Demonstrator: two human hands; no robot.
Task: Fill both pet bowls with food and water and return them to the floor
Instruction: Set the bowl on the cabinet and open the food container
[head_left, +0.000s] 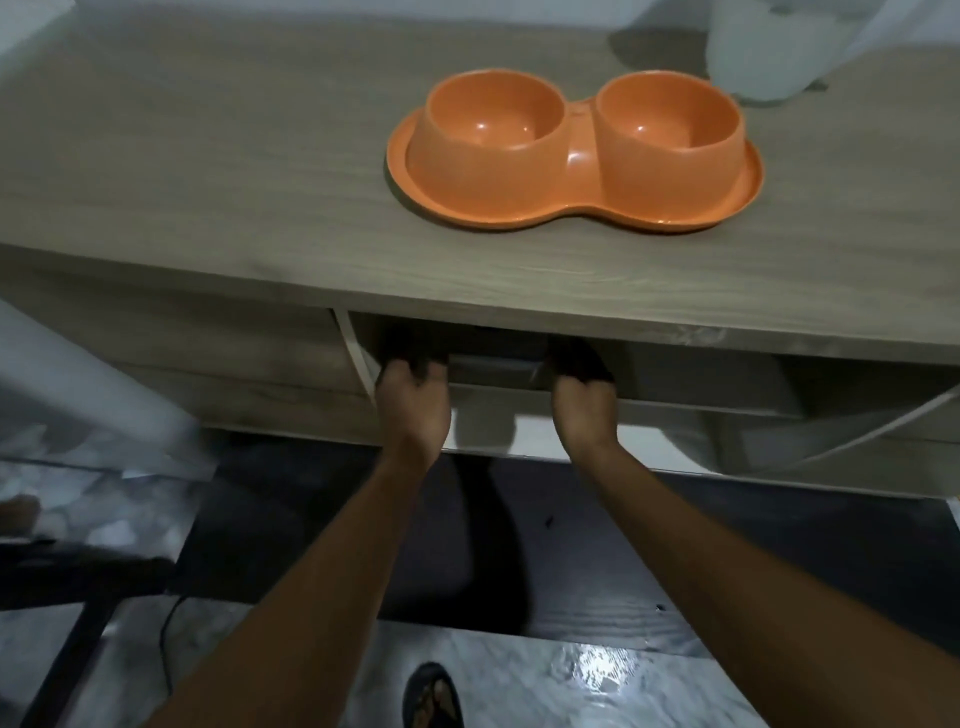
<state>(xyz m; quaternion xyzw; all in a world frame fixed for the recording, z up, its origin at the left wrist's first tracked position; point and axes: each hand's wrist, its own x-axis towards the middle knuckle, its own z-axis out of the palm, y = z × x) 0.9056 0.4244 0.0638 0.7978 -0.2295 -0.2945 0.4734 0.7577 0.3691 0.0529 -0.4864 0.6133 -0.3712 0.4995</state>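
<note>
Hands reached together under the front edge of a wooden counter (260, 171) in the head view. The left hand (413, 402) and the right hand (584, 402) had their fingers curled up into the dark gap below the countertop, on either side of a dark grey object (493, 369) sitting in that recess. Whether the fingers actually gripped it could not be told, as the fingertips were lost in shadow and the overhanging edge blocked the view.

On top of the counter, towards the right and well back from the hands, stood the orange double pet bowl (574, 156), upright on its moulded base. Both cups looked empty. Just behind its right cup, a white translucent container (763, 47) rose at the far edge, blurred and cut off by the frame.

Below, a dark mat (675, 561) lay on the glossy marbled floor (545, 680), and a sandalled foot (434, 696) showed between the forearms. A white cord (883, 428) curved along the lower right of the cabinet.
</note>
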